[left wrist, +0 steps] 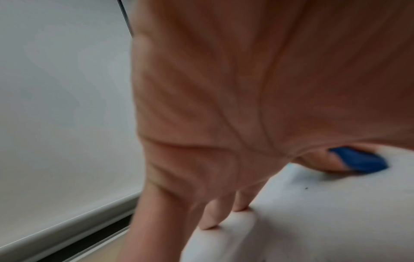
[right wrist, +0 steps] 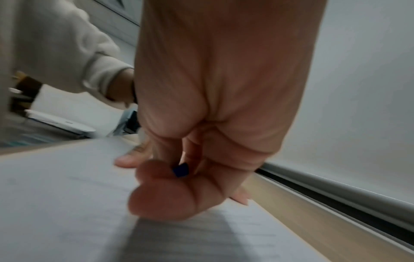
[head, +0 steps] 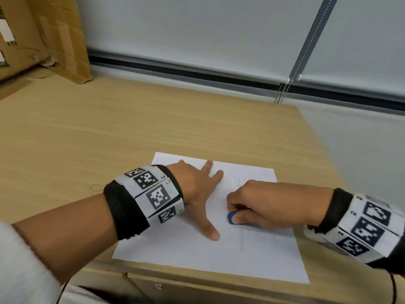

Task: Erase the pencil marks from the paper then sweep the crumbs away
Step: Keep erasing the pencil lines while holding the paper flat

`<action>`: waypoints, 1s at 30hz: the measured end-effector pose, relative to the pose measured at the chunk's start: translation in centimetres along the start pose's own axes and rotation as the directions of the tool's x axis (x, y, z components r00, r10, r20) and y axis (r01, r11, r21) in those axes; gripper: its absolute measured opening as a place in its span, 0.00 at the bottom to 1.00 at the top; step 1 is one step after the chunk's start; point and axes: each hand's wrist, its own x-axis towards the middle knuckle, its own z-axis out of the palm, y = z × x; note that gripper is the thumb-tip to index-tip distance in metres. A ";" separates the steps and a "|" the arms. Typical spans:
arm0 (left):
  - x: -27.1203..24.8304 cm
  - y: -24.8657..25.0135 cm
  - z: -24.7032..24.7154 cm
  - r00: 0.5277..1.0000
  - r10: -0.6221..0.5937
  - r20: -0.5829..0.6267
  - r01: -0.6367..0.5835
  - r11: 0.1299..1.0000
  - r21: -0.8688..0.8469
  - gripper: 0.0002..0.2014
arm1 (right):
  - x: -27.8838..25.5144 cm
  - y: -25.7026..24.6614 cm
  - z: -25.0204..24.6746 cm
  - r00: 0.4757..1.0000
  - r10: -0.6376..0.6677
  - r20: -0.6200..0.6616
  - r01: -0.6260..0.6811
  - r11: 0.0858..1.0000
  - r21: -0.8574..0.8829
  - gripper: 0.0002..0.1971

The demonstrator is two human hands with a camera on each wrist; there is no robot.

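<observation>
**Rubbing at a sheet of paper with a blue eraser**

Head view: I look down at a white paper (head: 210, 244) lying on a light wooden desk (head: 87, 132), close to the near edge. My left hand (head: 197, 194) lies flat on the sheet's left half, fingers straight and spread, thumb stretched toward me, pinning the sheet down. My right hand (head: 263, 205) is curled, fingertips and thumb pinching a small blue eraser (head: 231, 218) whose tip touches the sheet near its middle, just right of my left thumb. Faint pencil marks (head: 258, 239) show under and beyond my right hand. Both wrists wear black bands with black-and-white square markers. A cardboard box (head: 43, 36) stands at the far left, and a pale blind (head: 197, 29) hangs behind the desk.

Left wrist view: blurred. My palm fills the frame, straight fingertips (left wrist: 210, 218) pressing the sheet. The eraser appears beyond, at right, against the sheet.

Right wrist view: also blurred. My curled fingers (right wrist: 156, 193) grip the eraser, only a dark blue corner showing. My left thumb rests on the sheet behind.
</observation>
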 end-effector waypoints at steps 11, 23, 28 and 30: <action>0.1 0.0 0.2 1.000 -0.009 -0.003 0.009 1.000 0.001 0.72 | 0.3 1.3 -0.5 1.000 0.005 0.020 -0.010 0.969 0.249 0.10; 0.6 -0.4 0.6 1.000 0.004 -0.014 -0.005 0.999 -0.044 0.73 | 4.3 4.0 -2.1 0.994 -0.012 -0.108 0.003 0.996 -0.087 0.16; 0.4 -0.4 0.6 1.000 0.006 -0.014 -0.007 0.999 -0.033 0.74 | 5.7 4.3 -3.6 0.989 -0.014 -0.145 0.005 0.998 -0.064 0.16; 0.4 -0.4 0.5 1.000 -0.001 -0.007 0.001 1.000 -0.031 0.74 | 5.8 4.3 -3.3 0.986 -0.014 -0.164 0.008 0.999 -0.036 0.15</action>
